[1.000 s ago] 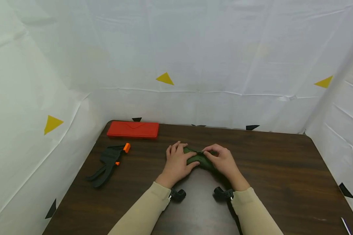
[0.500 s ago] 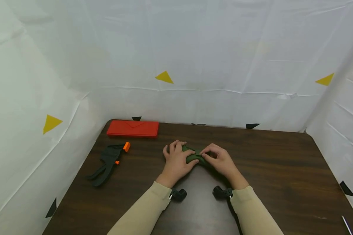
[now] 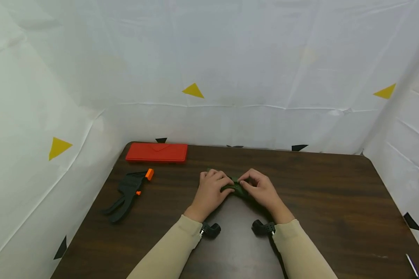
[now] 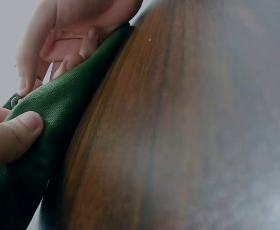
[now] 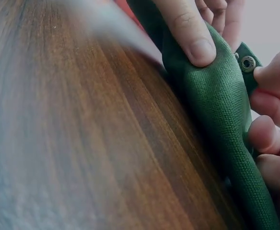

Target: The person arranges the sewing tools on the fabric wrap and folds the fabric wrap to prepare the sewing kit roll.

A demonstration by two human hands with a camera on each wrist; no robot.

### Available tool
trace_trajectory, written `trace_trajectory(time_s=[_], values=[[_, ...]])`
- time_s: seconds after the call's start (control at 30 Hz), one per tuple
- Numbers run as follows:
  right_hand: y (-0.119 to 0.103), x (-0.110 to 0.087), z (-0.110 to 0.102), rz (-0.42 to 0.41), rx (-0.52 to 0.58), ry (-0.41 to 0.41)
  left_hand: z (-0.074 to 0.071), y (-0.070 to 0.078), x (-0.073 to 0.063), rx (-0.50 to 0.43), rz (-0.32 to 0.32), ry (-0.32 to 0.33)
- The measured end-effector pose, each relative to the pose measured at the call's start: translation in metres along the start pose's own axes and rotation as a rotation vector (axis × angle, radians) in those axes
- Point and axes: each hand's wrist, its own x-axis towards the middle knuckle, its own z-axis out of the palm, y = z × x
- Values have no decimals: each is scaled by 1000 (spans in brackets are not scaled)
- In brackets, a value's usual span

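A soft green fabric pouch lies near the middle of the table, largely covered by both hands. My left hand grips its left part; in the right wrist view that hand's thumb presses into the woven cloth. On the other side, my right hand pinches a small flap bearing a round metal snap, its thumb and index fingertip close to the snap. From the left wrist view, the snap shows between the two hands, at the cloth's upper edge. Whether it is fastened cannot be seen.
A dark clamp with orange tips lies to the left on the brown table. Behind it, a flat red case sits by the back edge. A thin pen-like stick lies at the right edge. White sheeting surrounds the table.
The left hand's fingers have drawn in from a wider spread and cover more of the green pouch. My right hand has shifted slightly to the left, still pinching at the flap.
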Motion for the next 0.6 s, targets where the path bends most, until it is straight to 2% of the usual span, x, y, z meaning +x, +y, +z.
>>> trace_trajectory(time_s=[0.13,0.3,0.5,0.6], values=[[1,0,0,-54,3,-8,0,0,0,-27,12,25],[2,1,-1,-99,13,-28,0,2,0,-30,-13,34],[2,1,0,-130,34,-124,-2,5,-1,-39,-36,29],[1,2,0,-139,-18,-169,-2,5,-1,-43,-46,19]])
